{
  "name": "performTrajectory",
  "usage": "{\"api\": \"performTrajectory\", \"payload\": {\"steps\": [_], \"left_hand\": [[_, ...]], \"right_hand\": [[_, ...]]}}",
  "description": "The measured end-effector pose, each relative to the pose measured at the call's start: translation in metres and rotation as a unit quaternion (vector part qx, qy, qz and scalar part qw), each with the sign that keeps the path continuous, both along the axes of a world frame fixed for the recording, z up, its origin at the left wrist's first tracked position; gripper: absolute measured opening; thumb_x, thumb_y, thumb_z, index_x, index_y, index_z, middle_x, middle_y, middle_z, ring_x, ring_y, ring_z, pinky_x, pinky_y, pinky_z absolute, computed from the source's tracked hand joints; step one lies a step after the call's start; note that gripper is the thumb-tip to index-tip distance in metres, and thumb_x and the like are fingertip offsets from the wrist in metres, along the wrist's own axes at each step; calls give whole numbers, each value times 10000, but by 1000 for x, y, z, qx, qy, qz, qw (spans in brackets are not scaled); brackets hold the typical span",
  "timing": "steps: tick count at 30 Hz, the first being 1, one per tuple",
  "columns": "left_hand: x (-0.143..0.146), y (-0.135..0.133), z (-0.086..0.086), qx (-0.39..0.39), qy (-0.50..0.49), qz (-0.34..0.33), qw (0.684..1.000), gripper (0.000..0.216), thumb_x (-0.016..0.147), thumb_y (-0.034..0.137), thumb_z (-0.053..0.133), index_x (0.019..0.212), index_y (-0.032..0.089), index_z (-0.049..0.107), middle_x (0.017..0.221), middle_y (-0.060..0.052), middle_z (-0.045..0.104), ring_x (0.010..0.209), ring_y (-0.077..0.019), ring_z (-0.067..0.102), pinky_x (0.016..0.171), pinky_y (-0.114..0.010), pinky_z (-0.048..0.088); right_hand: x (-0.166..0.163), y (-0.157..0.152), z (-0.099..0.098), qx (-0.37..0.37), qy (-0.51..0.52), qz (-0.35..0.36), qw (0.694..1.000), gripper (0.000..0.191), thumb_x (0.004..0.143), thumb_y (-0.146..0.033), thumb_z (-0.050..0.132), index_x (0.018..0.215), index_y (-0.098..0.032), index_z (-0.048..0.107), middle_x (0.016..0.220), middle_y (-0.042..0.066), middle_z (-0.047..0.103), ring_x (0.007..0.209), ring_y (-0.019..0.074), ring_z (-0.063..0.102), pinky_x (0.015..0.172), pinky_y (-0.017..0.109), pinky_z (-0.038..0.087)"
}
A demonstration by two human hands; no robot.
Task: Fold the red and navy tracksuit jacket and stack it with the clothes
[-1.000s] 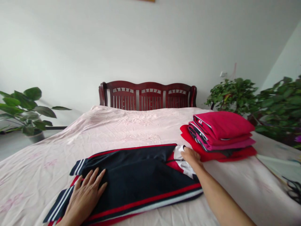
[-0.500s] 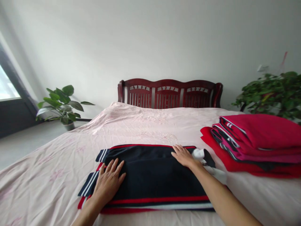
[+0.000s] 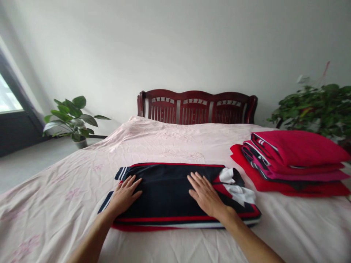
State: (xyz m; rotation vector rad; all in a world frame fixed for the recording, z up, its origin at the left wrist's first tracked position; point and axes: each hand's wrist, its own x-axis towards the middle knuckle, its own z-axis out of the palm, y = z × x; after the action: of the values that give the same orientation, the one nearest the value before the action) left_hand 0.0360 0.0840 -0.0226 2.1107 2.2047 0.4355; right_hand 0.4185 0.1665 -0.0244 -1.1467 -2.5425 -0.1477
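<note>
A folded navy garment (image 3: 167, 190) with red and white stripes lies flat on the bed (image 3: 170, 142), near the bed's front edge and roughly midway between its left and right edges. The left hand (image 3: 124, 195) rests palm down on the garment's left end, fingers (image 3: 131, 182) spread slightly apart and straight, clamped on nothing. The right hand (image 3: 204, 193) lies flat on the garment right of its middle, its fingers (image 3: 195, 179) also extended and a little apart, pressing the cloth rather than gripping it. Just beside the right hand, at the garment's right end, a white collar piece (image 3: 236, 188) shows against red lining (its exact shape is hard to tell).

Toward the bed's right edge sits a stack of folded red and pink clothes (image 3: 290, 160), apart from the navy garment. The pink sheet is creased. A dark red wooden headboard (image 3: 197, 107) stands at the bed's far edge. A leafy potted plant (image 3: 72, 120) stands on the floor beyond the left edge, and bushier green plants (image 3: 318, 107) rise beyond the right edge.
</note>
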Motion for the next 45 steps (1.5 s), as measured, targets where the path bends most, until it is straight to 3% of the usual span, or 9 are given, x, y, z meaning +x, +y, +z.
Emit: {"api": "performTrajectory", "payload": {"steps": [5,10,16,22,27,33,35,40,45], "left_hand": [[-32,-3,2,32,-177,-71,981,542,875,357,491,1388,220,597,1518,-82,534,1457,-270,412,1208,-489,314],[-59,-11,3,65,-278,67,956,559,805,465,557,1294,210,644,1335,-98,674,1267,-283,600,1109,-440,437],[-83,-20,3,3,-303,164,939,772,662,667,649,1158,75,661,1059,-209,746,986,-351,720,874,-435,551],[-80,-21,11,-49,-364,174,914,735,525,740,732,967,154,704,884,-112,776,904,-321,732,773,-372,559],[-71,-26,20,-98,-417,154,890,635,492,778,750,657,169,682,614,-48,706,626,-247,672,548,-312,491],[-58,-32,30,-65,-460,149,873,631,575,744,755,805,162,679,663,-9,696,638,-192,661,554,-269,479],[-53,-34,33,-68,-501,137,852,607,615,709,764,853,158,678,708,-23,717,679,-197,684,590,-277,516],[-41,-37,36,-88,-653,105,744,460,703,526,811,972,168,705,870,-68,786,829,-232,745,784,-336,606],[-37,-31,31,-118,-726,114,667,294,857,373,713,1008,121,721,917,-118,804,837,-249,770,823,-351,629]], "right_hand": [[-9,-25,-17,24,-29,-1,999,546,1023,-428,405,1538,-244,407,1588,83,414,1481,269,342,1206,496,293],[-8,-21,-16,32,-22,-12,999,521,1018,-420,420,1512,-255,447,1573,66,442,1467,261,369,1197,479,312],[-11,-23,-14,20,-24,-24,999,515,1012,-415,433,1495,-240,470,1570,69,446,1464,259,375,1198,488,316],[-11,-24,-12,18,-21,-27,999,513,1006,-422,446,1485,-243,482,1564,70,456,1459,258,383,1196,486,321],[-11,-24,-11,18,-7,-29,999,498,1002,-421,451,1469,-256,500,1552,60,475,1451,251,397,1188,476,335],[-11,-23,-13,11,5,-32,999,494,993,-405,478,1460,-249,512,1542,59,487,1445,256,407,1191,490,339],[-11,-23,-13,7,3,-33,999,499,992,-402,481,1463,-241,509,1544,60,484,1448,258,403,1193,497,338],[-11,-23,-13,6,5,-34,999,501,993,-410,481,1465,-243,510,1541,60,488,1445,262,409,1195,498,340],[-11,-23,-14,18,13,-30,999,492,990,-402,495,1457,-249,519,1533,61,497,1436,261,423,1189,491,351]]}}
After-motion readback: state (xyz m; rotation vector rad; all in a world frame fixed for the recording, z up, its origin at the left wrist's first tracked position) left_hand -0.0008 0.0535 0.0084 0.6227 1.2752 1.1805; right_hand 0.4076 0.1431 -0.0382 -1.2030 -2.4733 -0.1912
